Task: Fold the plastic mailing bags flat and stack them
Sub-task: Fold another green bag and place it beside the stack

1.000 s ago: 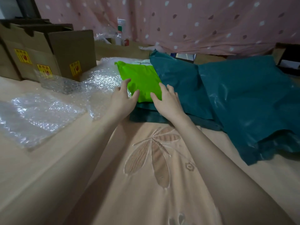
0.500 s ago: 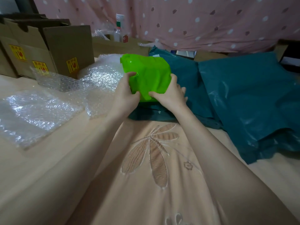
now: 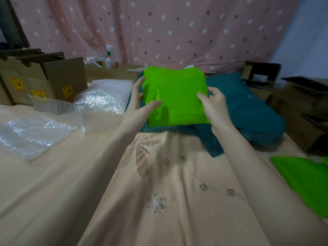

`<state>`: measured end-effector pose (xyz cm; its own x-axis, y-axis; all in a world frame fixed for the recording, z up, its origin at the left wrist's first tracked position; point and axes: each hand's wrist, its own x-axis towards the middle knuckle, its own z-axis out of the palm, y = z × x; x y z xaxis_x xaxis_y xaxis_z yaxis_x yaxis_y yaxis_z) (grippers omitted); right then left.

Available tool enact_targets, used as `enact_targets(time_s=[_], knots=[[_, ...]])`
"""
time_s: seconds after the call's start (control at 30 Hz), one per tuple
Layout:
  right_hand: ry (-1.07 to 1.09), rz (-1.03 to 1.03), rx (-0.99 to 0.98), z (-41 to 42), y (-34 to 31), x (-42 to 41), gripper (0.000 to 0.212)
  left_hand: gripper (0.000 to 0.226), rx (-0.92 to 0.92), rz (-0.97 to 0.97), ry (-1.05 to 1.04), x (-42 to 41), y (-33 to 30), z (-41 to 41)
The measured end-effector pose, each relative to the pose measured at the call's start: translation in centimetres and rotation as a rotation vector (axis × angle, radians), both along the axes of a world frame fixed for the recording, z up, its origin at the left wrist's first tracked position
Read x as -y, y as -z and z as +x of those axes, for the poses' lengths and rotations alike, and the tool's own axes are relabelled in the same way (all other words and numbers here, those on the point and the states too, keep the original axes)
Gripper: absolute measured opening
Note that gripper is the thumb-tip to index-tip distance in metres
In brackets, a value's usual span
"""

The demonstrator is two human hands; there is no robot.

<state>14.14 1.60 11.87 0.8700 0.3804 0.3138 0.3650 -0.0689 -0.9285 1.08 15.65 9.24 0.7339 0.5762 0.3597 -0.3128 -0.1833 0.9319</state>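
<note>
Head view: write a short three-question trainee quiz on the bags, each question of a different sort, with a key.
1. True or false: the folded green bag lies untouched on the bedspread.
2. Which hand or hands hold the folded green bag?
A. the left hand only
B. the right hand only
C. both hands
3. Fill in: beside the cardboard box, the clear sheets are ____ wrap.

Key:
1. False; it is held, lifted above the teal bags.
2. C
3. bubble
</note>
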Motion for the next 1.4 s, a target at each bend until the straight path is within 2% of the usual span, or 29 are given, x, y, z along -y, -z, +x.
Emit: enact_targets(time_s=[0.07,0.13,0.2,0.33,0.5,0.7,0.8,0.87,1.0,1.07,1.2,1.3,1.4], knots=[[0.007,-0.020,0.021,-0.9,0.1,3.3,0.023,0.045,-0.020,0.040,-0.022,2.3,-0.2,-0.5],[0.019,-0.072,0.031,-2.1,1.1,6.5,0.031,0.036,-0.054,0.106,-0.111,4.9,0.4,-0.8],[0.037,-0.140,0.007,-3.2,3.4,9.5,0.035,0.036,-0.159,0.172,-0.161,7.1,2.1,-1.3],[0.095,-0.275,0.006,-5.3,8.6,13.9,0.044,0.045,-0.422,0.307,-0.111,10.1,6.5,-2.1],[0.177,-0.539,-0.006,-7.0,12.3,17.5,0.048,0.048,-0.596,0.403,-0.110,12.9,9.3,-3.2],[0.253,-0.681,0.087,-8.3,12.3,19.2,0.047,0.048,-0.623,0.572,-0.168,13.6,10.7,-3.9],[0.267,-0.689,0.128,-9.1,11.7,19.7,0.042,0.035,-0.575,0.596,-0.245,13.8,10.4,-4.6],[0.280,-0.690,0.142,-9.8,11.2,20.2,0.037,0.026,-0.618,0.616,-0.269,13.8,10.0,-5.3],[0.279,-0.695,0.154,-10.6,10.9,20.9,0.029,0.045,-0.743,0.713,-0.264,13.9,9.7,-6.7],[0.281,-0.713,0.160,-10.8,10.9,20.9,0.025,0.049,-0.733,0.718,-0.222,14.4,9.7,-7.1],[0.292,-0.704,0.194,-11.1,11.1,20.9,0.024,0.028,-0.686,0.646,-0.213,14.8,10.0,-6.8],[0.292,-0.696,0.240,-11.3,11.4,20.9,0.026,0.027,-0.664,0.598,-0.231,14.9,10.5,-6.6],[0.301,-0.731,0.264,-11.4,11.3,21.0,0.026,0.028,-0.649,0.656,-0.256,15.2,11.0,-6.7]])
